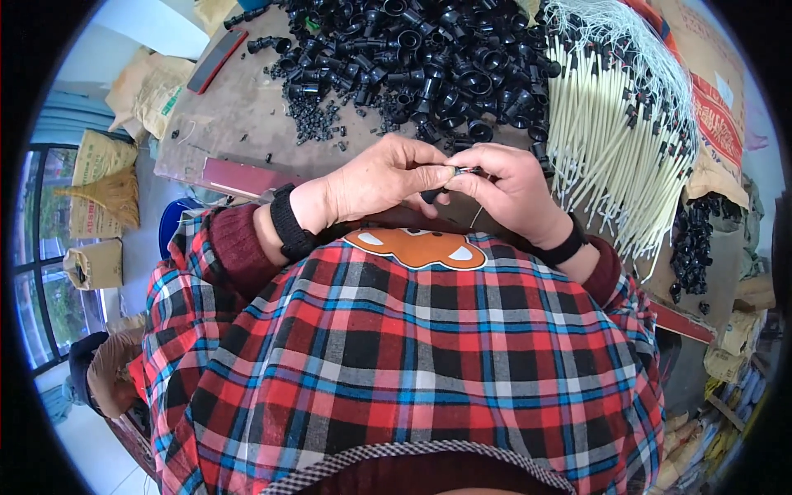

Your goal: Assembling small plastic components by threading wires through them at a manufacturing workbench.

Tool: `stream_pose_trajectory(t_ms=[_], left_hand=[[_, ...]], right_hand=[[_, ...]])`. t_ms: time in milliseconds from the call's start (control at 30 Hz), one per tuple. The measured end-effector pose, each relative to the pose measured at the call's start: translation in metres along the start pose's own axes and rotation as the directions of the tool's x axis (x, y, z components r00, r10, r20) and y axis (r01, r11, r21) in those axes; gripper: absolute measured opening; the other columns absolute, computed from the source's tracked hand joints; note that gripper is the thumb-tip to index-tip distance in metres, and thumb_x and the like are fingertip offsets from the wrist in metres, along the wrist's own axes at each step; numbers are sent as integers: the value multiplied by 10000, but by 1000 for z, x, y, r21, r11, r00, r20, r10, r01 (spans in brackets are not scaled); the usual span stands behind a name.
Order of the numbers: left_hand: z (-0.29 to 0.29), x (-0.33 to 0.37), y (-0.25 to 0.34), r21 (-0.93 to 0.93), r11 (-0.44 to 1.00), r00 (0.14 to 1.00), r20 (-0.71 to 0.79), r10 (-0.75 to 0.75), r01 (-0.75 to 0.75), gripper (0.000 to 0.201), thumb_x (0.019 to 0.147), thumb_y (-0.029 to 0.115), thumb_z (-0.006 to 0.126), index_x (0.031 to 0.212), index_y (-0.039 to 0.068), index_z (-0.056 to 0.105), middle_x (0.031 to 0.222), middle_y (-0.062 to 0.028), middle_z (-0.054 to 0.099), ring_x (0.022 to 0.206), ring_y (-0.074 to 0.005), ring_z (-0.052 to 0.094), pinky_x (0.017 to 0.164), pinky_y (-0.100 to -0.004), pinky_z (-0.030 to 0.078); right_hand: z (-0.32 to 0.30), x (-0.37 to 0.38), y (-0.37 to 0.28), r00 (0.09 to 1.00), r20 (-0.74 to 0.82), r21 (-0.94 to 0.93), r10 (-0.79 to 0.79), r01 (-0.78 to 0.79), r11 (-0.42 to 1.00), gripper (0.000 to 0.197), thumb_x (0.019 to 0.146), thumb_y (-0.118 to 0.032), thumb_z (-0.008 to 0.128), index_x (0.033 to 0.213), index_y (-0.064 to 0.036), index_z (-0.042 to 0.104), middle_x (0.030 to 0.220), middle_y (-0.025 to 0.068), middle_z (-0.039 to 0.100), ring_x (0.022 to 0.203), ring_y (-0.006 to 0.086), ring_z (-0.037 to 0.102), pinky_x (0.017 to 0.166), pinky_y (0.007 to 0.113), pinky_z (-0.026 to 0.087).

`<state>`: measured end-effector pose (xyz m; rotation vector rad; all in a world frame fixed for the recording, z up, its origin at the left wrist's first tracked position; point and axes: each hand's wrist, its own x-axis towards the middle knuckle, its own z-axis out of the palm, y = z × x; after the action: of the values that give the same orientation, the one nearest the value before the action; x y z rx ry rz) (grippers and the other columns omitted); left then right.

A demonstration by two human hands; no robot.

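We see both hands meeting just above the near edge of the worktop [247, 115], directly in front of the person's plaid-shirted torso. The left hand [375, 177] and the right hand [511, 190] close together on one small black plastic fitting [437, 183]. The left grip is closed on the fitting's lower, wider black end, which shows below the left fingertips [429, 173]. The right grip is closed on the upper end, pinching it between thumb and forefinger.

The fitting is short, dark and roughly tubular, with a thin pale or metallic tip at the point where the two grips meet. Its long axis runs close to horizontal, left to right between the hands, with the left end tilted slightly down toward the person. Finer detail is hidden by the fingers.

Beyond the hands, we see a large loose heap of black tubular fittings [421, 58] spread across the worktop, with a scatter of smaller black pieces [313, 115] at its left margin. To the right, a fanned bundle of cream-coloured rods [610, 124] with black end caps lies on the worktop. A second, smaller pile of black parts [693, 247] lies at the far right. Brown sacks [153, 91] stand at the left of the worktop; we cannot tell their contents.
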<state>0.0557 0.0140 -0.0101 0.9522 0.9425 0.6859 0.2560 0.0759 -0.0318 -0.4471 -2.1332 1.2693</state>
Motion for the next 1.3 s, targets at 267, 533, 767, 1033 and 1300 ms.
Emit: stream_pose_trajectory(t_ms=[267,533,767,1033,1300], left_hand=[[-22,-63,9,593,805,977,-158,144,-22,190,898,171,599,954,-11,605,778,-26,602,666,-88,525,614,-245,439],[-99,-224,10,619,149,630,-776,-37,771,218,838,204,641,848,-7,586,694,-115,581,634,-173,538,587,-305,425],[-85,-123,5,916,252,822,-394,411,313,127,831,126,598,926,43,613,825,-169,602,785,-374,599,648,-417,476],[-32,32,-4,936,-349,853,212,478,-37,219,775,83,581,991,62,605,940,-92,568,859,-254,616,696,-355,508],[-31,43,5,890,-456,873,217,438,8,133,801,130,594,914,61,584,954,-101,595,885,-258,619,699,-352,510]], right_hand=[[-1,-3,-4,996,-9,132,90,-88,987,164,837,-30,659,998,2,660,850,35,653,695,74,583,620,200,458],[-102,-26,14,627,-755,-35,193,-333,942,179,897,-152,628,969,4,678,772,27,656,625,48,525,577,183,425],[-175,-55,57,462,-839,-457,287,-885,90,423,841,-349,645,899,69,678,798,200,686,722,295,664,702,352,504],[-174,-63,62,509,-810,-406,292,-846,347,339,766,-255,581,762,78,640,699,251,630,689,340,642,679,418,489],[-164,-61,32,634,-766,-307,107,-506,806,128,814,-117,552,794,8,572,698,116,613,540,162,522,523,299,440]])
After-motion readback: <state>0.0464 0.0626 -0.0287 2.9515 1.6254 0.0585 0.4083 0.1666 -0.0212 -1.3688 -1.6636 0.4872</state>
